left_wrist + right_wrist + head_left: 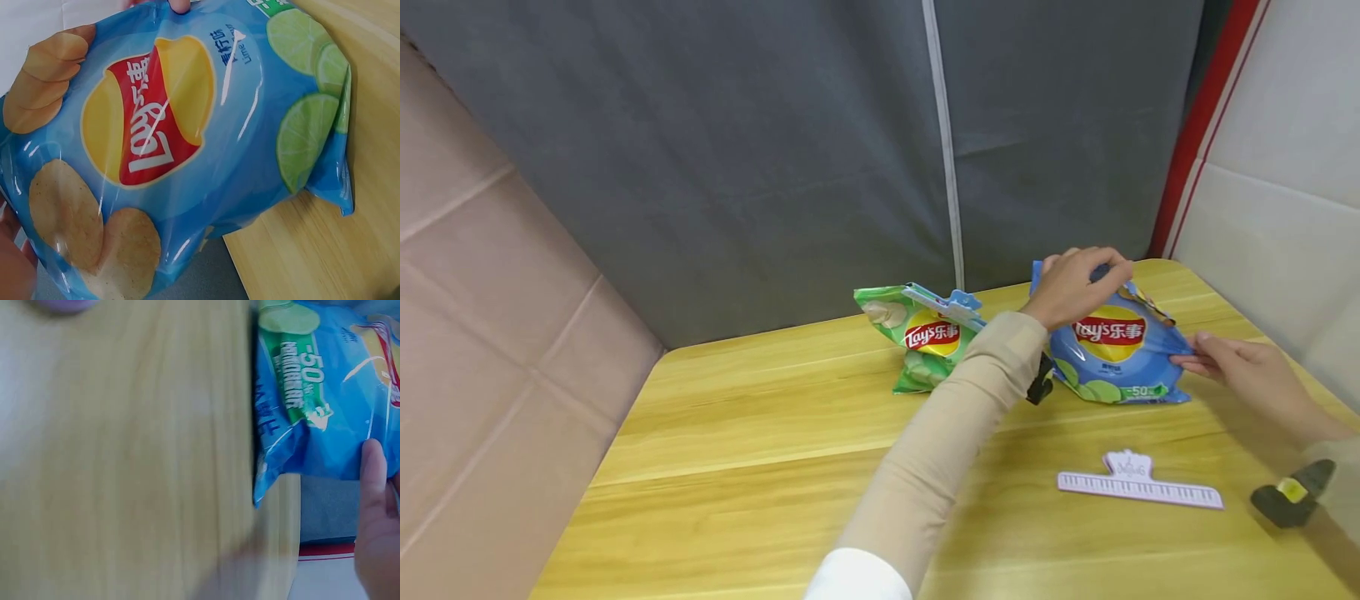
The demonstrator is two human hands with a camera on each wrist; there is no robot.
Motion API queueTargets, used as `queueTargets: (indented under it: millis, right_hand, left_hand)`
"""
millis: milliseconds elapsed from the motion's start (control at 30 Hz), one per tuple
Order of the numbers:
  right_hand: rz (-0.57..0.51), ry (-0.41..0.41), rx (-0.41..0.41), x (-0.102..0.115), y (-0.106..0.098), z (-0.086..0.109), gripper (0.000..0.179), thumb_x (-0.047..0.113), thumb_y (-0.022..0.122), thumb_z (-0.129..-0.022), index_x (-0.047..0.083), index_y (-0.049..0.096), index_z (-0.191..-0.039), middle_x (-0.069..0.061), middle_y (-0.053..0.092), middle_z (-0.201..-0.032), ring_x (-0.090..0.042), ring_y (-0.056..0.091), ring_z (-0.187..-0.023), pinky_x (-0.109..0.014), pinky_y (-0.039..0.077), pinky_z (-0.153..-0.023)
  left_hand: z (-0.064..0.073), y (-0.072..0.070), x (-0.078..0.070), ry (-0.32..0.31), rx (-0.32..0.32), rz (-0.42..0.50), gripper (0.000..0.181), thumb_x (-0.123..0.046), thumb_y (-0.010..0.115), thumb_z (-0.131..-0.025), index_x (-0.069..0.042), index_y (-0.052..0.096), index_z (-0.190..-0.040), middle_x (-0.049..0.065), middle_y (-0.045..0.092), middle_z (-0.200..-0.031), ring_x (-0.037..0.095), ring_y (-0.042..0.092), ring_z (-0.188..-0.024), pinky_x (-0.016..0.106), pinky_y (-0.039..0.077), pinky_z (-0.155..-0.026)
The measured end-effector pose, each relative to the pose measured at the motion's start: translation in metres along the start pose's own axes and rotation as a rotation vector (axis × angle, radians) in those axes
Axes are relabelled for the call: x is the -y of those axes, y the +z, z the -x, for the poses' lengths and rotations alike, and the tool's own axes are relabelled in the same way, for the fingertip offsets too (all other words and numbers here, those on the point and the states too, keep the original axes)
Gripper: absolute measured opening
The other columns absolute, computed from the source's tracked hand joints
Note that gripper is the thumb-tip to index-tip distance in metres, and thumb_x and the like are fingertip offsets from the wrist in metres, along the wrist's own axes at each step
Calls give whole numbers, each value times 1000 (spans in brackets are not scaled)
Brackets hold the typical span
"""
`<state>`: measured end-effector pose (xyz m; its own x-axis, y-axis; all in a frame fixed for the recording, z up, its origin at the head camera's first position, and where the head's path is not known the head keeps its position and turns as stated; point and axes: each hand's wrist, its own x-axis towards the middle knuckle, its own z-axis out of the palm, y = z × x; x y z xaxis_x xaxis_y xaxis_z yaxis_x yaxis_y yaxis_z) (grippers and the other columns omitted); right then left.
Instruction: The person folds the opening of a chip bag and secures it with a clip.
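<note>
A blue bag of potato chips (pixel 1093 358) stands at the table's back right, its red and yellow label facing me. My left hand (pixel 1075 283) reaches over its top and holds the upper edge, with some fingers hidden behind the bag; in the left wrist view that hand (pixel 15 265) shows only at the lower left. My right hand (pixel 1247 367) pinches the bag's right edge between thumb and fingers. The right wrist view shows the thumb of that hand (pixel 378 512) against the blue front. Nearer me lies a pink clip (pixel 1138 489) with a piano-key pattern.
Left of the blue bag stands a green bag of potato chips (pixel 925 358), partly behind my left sleeve, with a light blue clip (pixel 951 304) across its top. A grey curtain (pixel 775 167) hangs behind the wooden table (pixel 737 458). A white wall panel (pixel 1285 217) borders the right side.
</note>
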<state>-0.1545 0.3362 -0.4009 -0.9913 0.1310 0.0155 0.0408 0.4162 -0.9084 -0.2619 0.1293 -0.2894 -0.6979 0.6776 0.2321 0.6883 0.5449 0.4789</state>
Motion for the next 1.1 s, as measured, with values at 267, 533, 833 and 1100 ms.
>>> queueTargets:
  millis: [267,533,833,1100]
  right_hand:
    - [-158,149,51,10,-3,3,13,43,47,-87,43,56,-79,18,63,-76,11,56,-71,-9,43,-59]
    - [-333,170,102,8,-3,0,10,34,56,-84,38,63,-79,20,60,-81,4,59,-73,-15,47,-64]
    - [-283,50,51,13,4,2,13,24,55,-87,36,58,-92,22,59,-84,2,59,-73,-15,47,-63]
    - [74,38,7,18,8,2,58,35,47,-90,-13,41,-122,28,51,-79,5,53,-69,-13,46,-61]
  left_hand:
    - [0,1,-2,19,-18,-70,17,-43,51,-87,-30,61,-90,-24,55,-98,-6,41,-91,17,20,-85]
    - [3,-1,-2,51,-2,-97,15,-39,56,-84,-28,62,-93,-23,56,-99,-5,40,-94,16,19,-86]
    - [4,-1,-1,82,-10,-96,15,-35,57,-83,-27,63,-94,-21,58,-99,-4,41,-98,16,18,-88]
    - [5,1,1,108,-41,-92,13,-32,58,-83,-25,64,-93,-20,59,-97,-3,42,-95,15,19,-86]
